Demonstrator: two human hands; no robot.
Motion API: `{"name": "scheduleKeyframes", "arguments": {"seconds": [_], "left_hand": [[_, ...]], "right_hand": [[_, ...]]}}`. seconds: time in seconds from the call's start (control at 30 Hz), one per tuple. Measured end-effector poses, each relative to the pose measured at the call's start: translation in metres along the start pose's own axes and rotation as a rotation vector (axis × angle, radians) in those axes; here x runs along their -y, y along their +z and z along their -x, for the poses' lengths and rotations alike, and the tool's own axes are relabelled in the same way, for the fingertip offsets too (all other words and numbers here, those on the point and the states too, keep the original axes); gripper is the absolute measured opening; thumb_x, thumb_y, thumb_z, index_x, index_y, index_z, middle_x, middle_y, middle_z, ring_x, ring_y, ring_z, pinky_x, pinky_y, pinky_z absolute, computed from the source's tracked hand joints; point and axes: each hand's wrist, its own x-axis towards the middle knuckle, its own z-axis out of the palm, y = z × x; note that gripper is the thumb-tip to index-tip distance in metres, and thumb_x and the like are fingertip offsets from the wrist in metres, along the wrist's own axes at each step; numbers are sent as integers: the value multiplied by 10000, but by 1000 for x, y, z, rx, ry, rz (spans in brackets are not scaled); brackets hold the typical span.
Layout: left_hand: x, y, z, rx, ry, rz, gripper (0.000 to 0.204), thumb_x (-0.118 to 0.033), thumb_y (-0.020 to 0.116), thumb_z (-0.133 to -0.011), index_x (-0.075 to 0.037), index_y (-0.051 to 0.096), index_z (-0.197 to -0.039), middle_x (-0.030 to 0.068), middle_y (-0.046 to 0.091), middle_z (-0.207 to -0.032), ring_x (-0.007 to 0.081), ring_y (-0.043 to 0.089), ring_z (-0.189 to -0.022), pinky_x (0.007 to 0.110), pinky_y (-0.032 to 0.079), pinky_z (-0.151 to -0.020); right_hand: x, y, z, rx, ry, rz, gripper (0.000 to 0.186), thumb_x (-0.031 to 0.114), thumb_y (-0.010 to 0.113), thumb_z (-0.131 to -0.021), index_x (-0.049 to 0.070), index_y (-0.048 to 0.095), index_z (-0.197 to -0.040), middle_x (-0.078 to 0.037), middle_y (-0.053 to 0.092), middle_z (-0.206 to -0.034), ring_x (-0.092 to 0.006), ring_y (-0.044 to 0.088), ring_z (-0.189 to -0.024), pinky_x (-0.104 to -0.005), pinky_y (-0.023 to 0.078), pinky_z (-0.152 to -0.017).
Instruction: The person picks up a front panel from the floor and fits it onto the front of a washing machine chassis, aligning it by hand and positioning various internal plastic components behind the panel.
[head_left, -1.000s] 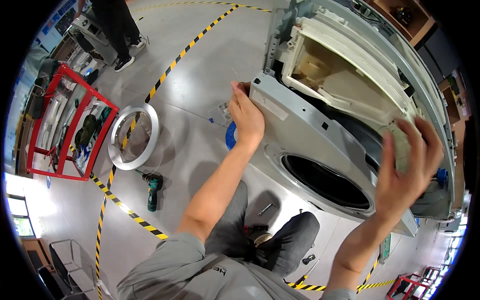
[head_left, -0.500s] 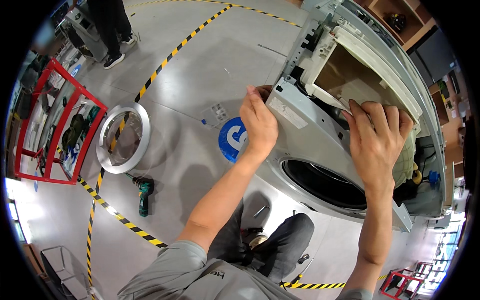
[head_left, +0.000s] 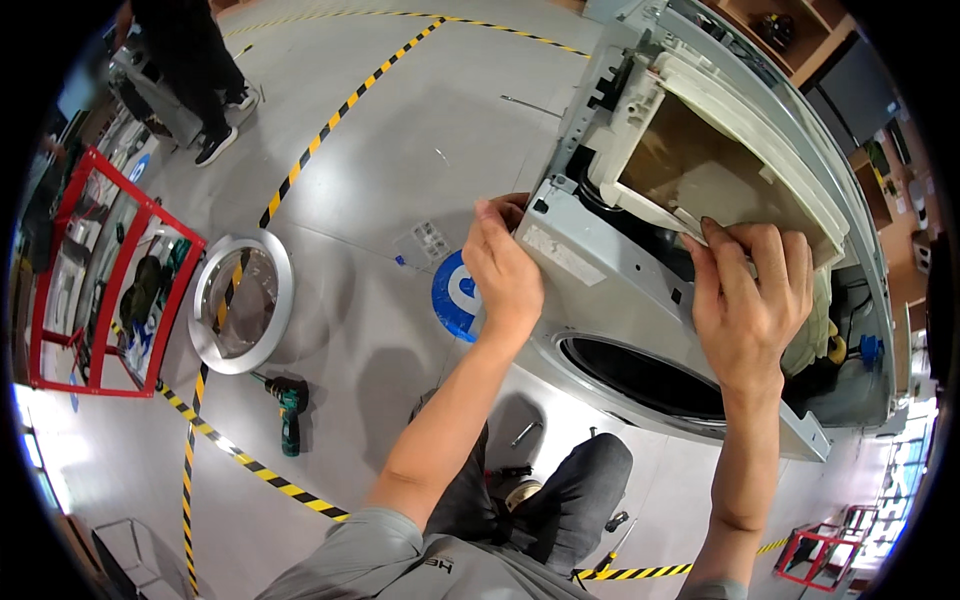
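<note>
My left hand (head_left: pixel 508 275) wraps round the upper left edge of a washing machine's grey metal front panel (head_left: pixel 577 290), which leans out from the cabinet and has a round dark door opening (head_left: pixel 640 372). Behind the panel sits a cream plastic dispenser housing (head_left: pixel 690 150) with an open, brownish interior. My right hand (head_left: pixel 750 300) has its fingers curled over the lower lip of that housing, close above the panel's top edge; its fingertips are partly hidden. Black rubber and hoses show in the gap between panel and housing.
A silver door ring (head_left: pixel 208 340) and green drill (head_left: pixel 290 420) lie on the floor at left, beside a red-framed rack (head_left: pixel 150 212). A person (head_left: pixel 190 60) stands top left. A screwdriver (head_left: pixel 618 550) and small metal bolt (head_left: pixel 527 433) lie near my legs; wooden shelving (head_left: pixel 760 20) is top right.
My right hand has moved left from the machine's right side onto the housing's lower lip, its fingers curling in. My left hand stays on the panel's edge. The view has shifted slightly.
</note>
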Motion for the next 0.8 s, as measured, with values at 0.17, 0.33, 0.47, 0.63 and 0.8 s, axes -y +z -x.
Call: {"name": "scheduleKeyframes", "arguments": {"seconds": [0.17,0.33,0.47,0.63,0.8], "left_hand": [[2,1,-2,5,11,10,660,-466,201,-974,72,577,-911,109,597,-836,182,519,-781,299,408,-775],[4,4,-2,22,-1,-7,668,-476,199,-973,70,577,-908,105,594,-828,178,518,-782,295,407,-771],[6,5,-2,26,-20,31,665,-480,197,-973,65,573,-912,98,592,-821,174,516,-783,290,407,-772],[9,3,-5,29,21,15,657,-472,196,-975,65,570,-909,95,588,-815,171,516,-776,289,411,-764],[7,4,-8,41,13,-16,648,-448,191,-980,72,572,-915,106,596,-829,176,525,-781,297,415,-761]], "right_hand": [[3,2,-1,21,45,-5,195,106,719,-582,45,615,-736,-36,482,-724,-220,452,-635,-342,386,-568],[3,1,0,66,66,0,196,113,716,-578,55,615,-735,-28,490,-732,-218,461,-642,-337,393,-565],[4,-1,-3,159,67,-17,192,97,718,-610,53,634,-776,-28,516,-752,-218,476,-661,-334,396,-573],[2,2,-4,154,7,-16,193,84,710,-639,39,649,-817,-34,516,-752,-223,466,-656,-338,396,-580],[2,-1,-2,146,41,-26,207,62,713,-625,34,655,-821,-40,509,-732,-228,460,-649,-342,388,-566]]}}
